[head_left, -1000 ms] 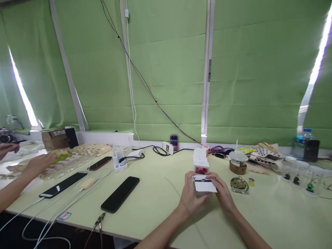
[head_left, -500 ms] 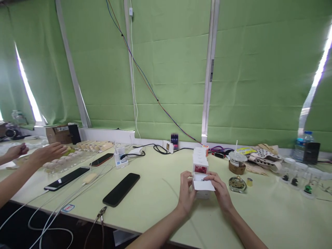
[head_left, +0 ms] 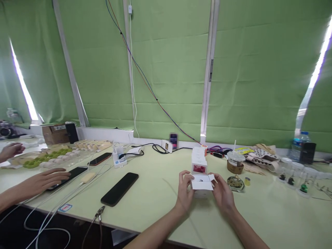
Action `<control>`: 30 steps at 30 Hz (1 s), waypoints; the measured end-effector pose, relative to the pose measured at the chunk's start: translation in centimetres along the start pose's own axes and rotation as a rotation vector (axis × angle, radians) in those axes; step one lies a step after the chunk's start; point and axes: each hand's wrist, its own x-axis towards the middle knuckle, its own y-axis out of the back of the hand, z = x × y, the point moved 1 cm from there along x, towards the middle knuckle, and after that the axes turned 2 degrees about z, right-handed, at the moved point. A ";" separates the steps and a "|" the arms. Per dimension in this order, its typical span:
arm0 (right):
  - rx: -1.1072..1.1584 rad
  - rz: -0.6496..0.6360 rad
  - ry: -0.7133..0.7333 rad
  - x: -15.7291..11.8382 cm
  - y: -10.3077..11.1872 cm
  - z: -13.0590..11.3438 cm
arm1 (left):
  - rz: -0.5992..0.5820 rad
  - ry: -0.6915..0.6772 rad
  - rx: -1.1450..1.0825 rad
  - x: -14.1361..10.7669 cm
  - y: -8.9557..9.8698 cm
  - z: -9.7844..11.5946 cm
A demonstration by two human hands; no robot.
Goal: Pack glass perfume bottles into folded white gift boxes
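Note:
Between my hands is a small white cardboard box with its top flaps up and a wide flap folded toward me. My left hand grips the box's left side, thumb near the upper edge. On the right, my right hand holds the side flap and edge with bent fingers. What lies inside the box is too small to make out. Just behind it stands a row of similar white boxes, the nearest showing a red picture on its front.
A co-worker's hand rests by a phone at left, near egg-like trays. Another black phone lies centre-left among cables. To the right are a glass dish, a lidded cup and clear domed jars.
My right fingers have moved from the box's opening out to its right side flap. The co-worker's near hand has come down to the phone. The view has shifted slightly.

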 end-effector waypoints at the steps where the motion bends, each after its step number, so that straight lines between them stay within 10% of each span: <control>1: 0.002 -0.017 -0.013 -0.1 -0.1 -0.1 | -0.006 -0.002 -0.002 0.0 0.0 0.0; 22: -0.194 -0.155 0.078 -1.0 -0.9 -0.7 | -0.025 0.028 -0.026 -0.2 0.3 1.5; 30: -0.527 -0.155 0.375 -1.4 -0.9 -0.7 | -0.031 0.048 -0.043 -0.3 0.4 0.8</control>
